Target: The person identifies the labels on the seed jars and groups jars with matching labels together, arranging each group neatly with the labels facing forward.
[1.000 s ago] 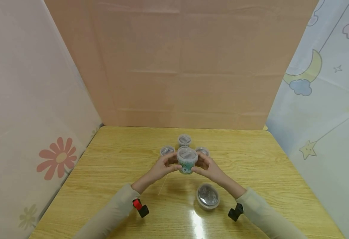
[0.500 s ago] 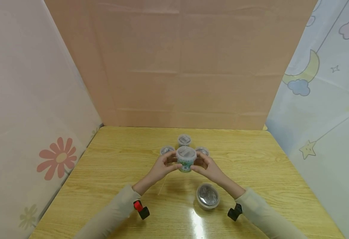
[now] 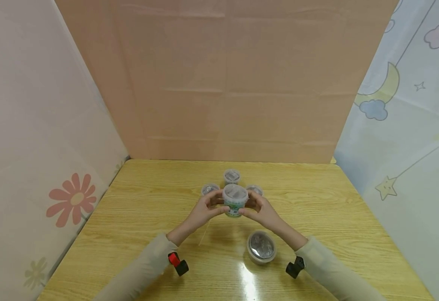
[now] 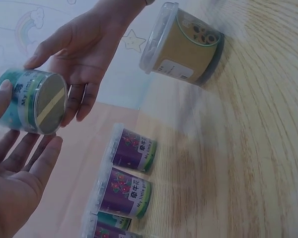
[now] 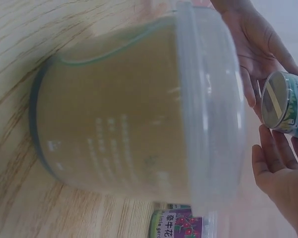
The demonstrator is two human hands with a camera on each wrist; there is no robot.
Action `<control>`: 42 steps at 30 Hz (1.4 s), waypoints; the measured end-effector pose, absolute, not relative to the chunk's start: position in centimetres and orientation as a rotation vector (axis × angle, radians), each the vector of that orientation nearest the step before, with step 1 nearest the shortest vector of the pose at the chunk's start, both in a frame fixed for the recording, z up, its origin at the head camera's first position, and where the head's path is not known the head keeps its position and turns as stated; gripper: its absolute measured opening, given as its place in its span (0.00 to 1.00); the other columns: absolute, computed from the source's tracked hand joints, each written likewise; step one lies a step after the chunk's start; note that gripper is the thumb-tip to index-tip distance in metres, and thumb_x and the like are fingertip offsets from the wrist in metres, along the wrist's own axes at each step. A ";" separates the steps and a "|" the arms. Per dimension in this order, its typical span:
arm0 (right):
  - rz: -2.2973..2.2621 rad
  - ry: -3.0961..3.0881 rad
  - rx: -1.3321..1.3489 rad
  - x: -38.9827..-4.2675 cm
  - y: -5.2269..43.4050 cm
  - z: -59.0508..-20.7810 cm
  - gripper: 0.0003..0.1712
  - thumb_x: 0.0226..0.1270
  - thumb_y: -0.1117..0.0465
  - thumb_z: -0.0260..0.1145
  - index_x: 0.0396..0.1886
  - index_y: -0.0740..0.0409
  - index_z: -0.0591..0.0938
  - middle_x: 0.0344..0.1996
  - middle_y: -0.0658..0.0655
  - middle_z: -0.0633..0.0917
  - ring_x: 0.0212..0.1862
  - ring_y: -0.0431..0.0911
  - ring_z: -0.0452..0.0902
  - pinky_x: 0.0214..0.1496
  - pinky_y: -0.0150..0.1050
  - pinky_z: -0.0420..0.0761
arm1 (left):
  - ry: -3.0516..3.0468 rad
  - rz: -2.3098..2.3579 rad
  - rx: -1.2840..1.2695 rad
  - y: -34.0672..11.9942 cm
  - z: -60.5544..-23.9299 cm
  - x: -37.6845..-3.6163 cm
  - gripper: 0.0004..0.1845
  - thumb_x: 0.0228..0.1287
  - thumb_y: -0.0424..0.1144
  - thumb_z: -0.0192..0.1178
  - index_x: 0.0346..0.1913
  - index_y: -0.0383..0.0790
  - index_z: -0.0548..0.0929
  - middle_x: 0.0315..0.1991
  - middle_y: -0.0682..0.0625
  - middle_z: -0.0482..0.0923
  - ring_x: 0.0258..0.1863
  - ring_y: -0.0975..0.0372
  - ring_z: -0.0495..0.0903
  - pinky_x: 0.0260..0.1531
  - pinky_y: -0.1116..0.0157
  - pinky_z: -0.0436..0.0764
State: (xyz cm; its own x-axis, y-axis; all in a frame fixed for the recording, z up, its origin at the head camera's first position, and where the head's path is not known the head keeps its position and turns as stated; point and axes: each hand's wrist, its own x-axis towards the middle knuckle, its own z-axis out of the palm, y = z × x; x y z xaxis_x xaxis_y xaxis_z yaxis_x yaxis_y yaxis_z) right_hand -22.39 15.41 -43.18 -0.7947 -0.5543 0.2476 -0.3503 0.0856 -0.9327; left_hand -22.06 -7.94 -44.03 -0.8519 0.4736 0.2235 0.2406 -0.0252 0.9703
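A: Start with the biggest thing. What carries it all?

B: A wooden bench (image 3: 136, 217) with pastel screens around it. Nearest the person stands a wide tan tub (image 3: 261, 247) with a clear lid, well apart from the hands. The right wrist view shows its paper label and a dark band at its base.

A: And behind the hands?

B: Three small lidded pots (image 3: 232, 176) in a tight cluster. The left wrist view shows purple labels on at least two of them.

A: Then the held one?

B: A small teal pot (image 3: 235, 201), lifted clear of the bench, just in front of that cluster and partly over it. The left hand (image 3: 203, 210) and right hand (image 3: 261, 210) hold it from either side.

A: How do the fingers sit?

B: The left fingers (image 4: 27, 148) are gently curved under and around the pot's wall, thumb up by its rim. The right fingers (image 4: 79, 101) are fairly straight and touch its base edge. A light cradle, not a clamp.

A: How would you handle it well?

B: My judgement: keep it level, press evenly from both sides low on the wall, and bring it straight down so it doesn't knock its neighbours.
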 end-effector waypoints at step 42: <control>-1.875 2.106 -0.777 -23.2 15.9 -43.4 0.25 0.65 0.63 0.62 0.61 0.59 0.69 0.52 0.57 0.75 0.53 0.45 0.75 0.54 0.36 0.78 | 2.222 1.874 0.601 -8.2 -40.7 -21.2 0.24 0.62 0.36 0.60 0.61 0.35 0.71 0.55 0.39 0.73 0.56 0.50 0.73 0.55 0.57 0.75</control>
